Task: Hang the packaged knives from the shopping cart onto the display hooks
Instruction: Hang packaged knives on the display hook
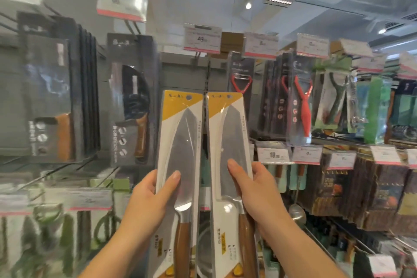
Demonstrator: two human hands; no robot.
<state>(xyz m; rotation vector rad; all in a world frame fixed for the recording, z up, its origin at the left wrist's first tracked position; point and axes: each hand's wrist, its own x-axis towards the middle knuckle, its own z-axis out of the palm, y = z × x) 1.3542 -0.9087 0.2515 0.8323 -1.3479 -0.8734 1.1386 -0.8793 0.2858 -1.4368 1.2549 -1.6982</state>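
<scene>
The left hand [149,201] and right hand [255,192] each gripped a packaged knife, left knife [180,153] and right knife [230,133] upright side by side, so each hang hole [189,97] likely needed lining up singly with the display hook [198,57] at twelve o'clock.

left hand [149,198] grips left knife pack [180,165] | right hand [255,189] grips right knife pack [230,149] | packs upright, seemingly touching

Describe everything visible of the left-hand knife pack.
The left knife pack is a tall white card, yellow top corner, hang hole, under clear plastic. Inside: a broad steel blade, tip up, on a brown wooden-looking handle. It stands near upright; the left hand grips its left edge, thumb on the front. Its right edge runs beside the other pack.
</scene>
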